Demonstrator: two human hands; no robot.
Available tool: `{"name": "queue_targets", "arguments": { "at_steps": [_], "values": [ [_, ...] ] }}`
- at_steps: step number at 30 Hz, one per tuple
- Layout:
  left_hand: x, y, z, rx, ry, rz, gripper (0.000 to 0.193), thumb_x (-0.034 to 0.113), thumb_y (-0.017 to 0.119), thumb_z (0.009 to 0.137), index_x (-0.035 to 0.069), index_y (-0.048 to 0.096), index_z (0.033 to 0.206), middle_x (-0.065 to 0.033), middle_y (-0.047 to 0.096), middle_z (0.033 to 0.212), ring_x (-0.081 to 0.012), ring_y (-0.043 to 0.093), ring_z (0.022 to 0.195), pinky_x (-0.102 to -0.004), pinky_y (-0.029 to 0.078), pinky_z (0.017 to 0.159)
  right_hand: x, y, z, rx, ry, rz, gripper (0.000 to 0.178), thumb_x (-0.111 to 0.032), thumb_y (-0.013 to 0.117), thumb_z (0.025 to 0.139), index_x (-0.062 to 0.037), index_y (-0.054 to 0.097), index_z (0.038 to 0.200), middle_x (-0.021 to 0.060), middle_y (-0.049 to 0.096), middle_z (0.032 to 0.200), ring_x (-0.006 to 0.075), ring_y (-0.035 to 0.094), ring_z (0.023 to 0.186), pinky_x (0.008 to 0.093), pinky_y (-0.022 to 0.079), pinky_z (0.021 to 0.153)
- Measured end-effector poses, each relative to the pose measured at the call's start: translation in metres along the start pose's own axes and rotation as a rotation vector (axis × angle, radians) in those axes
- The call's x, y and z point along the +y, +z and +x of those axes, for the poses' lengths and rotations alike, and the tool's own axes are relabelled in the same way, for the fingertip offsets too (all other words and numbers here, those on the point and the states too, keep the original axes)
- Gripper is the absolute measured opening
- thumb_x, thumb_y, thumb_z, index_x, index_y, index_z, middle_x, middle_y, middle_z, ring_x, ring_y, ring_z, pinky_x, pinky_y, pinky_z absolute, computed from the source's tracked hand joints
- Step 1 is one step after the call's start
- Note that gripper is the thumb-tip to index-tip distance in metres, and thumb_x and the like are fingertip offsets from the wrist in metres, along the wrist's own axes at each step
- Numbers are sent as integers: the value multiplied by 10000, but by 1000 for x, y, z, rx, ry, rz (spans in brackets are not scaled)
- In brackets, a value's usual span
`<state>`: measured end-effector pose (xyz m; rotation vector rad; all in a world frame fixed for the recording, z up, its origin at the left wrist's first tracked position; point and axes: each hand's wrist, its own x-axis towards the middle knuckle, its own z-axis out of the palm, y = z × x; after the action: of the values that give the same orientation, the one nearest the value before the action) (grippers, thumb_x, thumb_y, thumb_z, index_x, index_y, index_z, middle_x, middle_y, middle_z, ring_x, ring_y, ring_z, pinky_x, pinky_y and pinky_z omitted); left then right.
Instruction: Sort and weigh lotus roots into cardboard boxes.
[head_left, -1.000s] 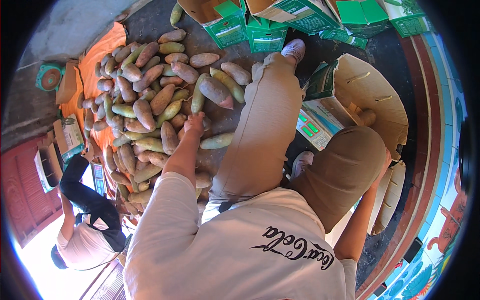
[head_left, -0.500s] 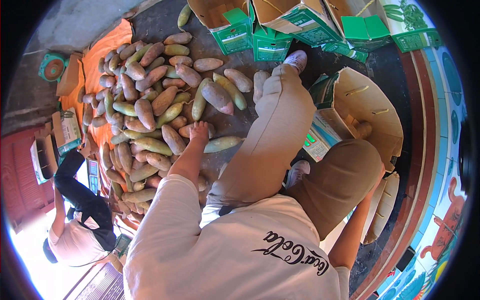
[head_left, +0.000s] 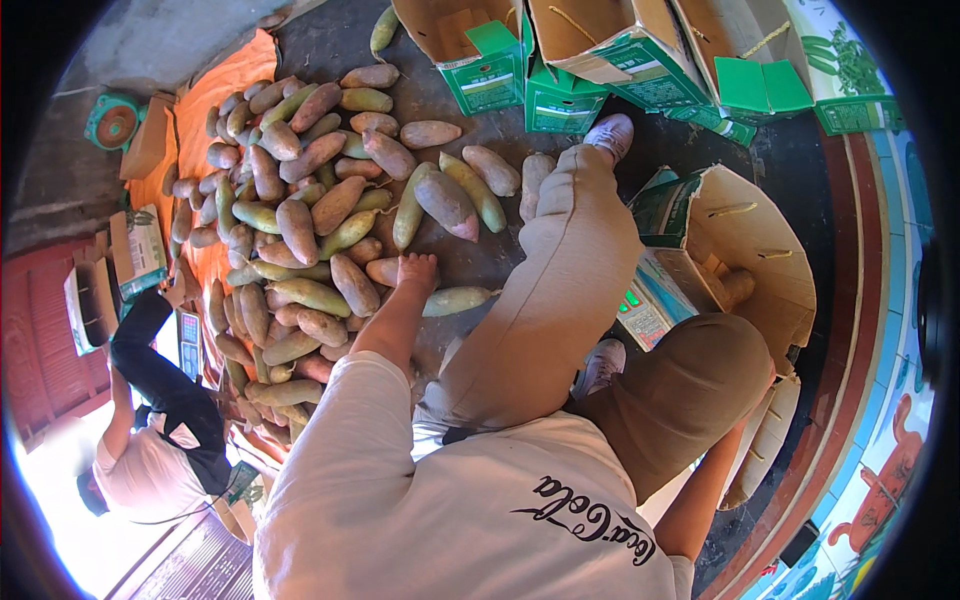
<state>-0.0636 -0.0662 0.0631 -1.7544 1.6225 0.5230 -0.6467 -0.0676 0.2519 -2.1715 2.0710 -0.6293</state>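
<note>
A big heap of dusty radishes (head_left: 300,230), some green and some brownish purple, is spread over the floor at my left. My left hand (head_left: 417,270) reaches to the heap's right side, its fingers curled over one end of a brownish radish (head_left: 382,271). Just beside that hand lies a pale green radish (head_left: 458,300). Behind my bent right knee, my right hand is hidden; only the forearm (head_left: 712,480) shows. An open cardboard box (head_left: 750,225) rests on its side near that knee, with a radish (head_left: 736,288) inside it.
Several green and brown boxes (head_left: 485,80) stand open at the far side. A scale with a lit green display (head_left: 634,302) sits against the tipped box. An orange sheet (head_left: 190,120) runs under the heap. Another person (head_left: 160,440) bends over at the far left.
My view has shifted a little, so the heap and boxes appear slightly right and lower. My left hand stays at the same brownish radish, its fingers now over the right end.
</note>
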Motion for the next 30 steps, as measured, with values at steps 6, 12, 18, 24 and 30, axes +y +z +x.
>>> {"name": "queue_targets", "arguments": {
  "at_steps": [6,12,18,24,30],
  "values": [
    [-1,-15,-17,49,95,48,332,167,546,819,151,500,1148,-36,507,1127,-222,479,1084,-402,396,892,10,2,-7,9,-11,20,357,-178,542,809,-29,536,1133,143,526,1130,323,433,1108,417,322,936],
    [0,-25,-42,141,110,-3,412,156,622,740,150,508,1136,-54,488,1097,-245,476,1050,-372,434,835,17,4,-6,26,-27,50,362,-180,541,810,-29,533,1139,144,526,1134,320,432,1111,416,320,938],
    [-17,-37,-59,358,-78,-344,587,179,725,621,125,460,1142,-106,464,1100,-295,491,1026,-372,451,836,12,0,-5,23,-46,29,384,-197,539,814,-29,524,1159,146,521,1152,314,423,1134,410,319,943],
    [-41,-52,-79,732,-244,-1119,749,244,808,543,23,445,1160,-168,481,1126,-319,486,1059,-378,415,902,11,-2,-6,100,222,309,374,-199,505,867,-26,511,1199,152,511,1207,289,441,1156,387,333,961],
    [-42,-138,-134,1028,-130,-1662,755,235,804,609,-33,422,1202,-162,530,1117,-235,526,1012,-321,402,908,-54,-42,28,178,366,508,341,-82,535,856,-24,520,1191,139,533,1200,240,506,1095,329,388,929]
  ]
}}
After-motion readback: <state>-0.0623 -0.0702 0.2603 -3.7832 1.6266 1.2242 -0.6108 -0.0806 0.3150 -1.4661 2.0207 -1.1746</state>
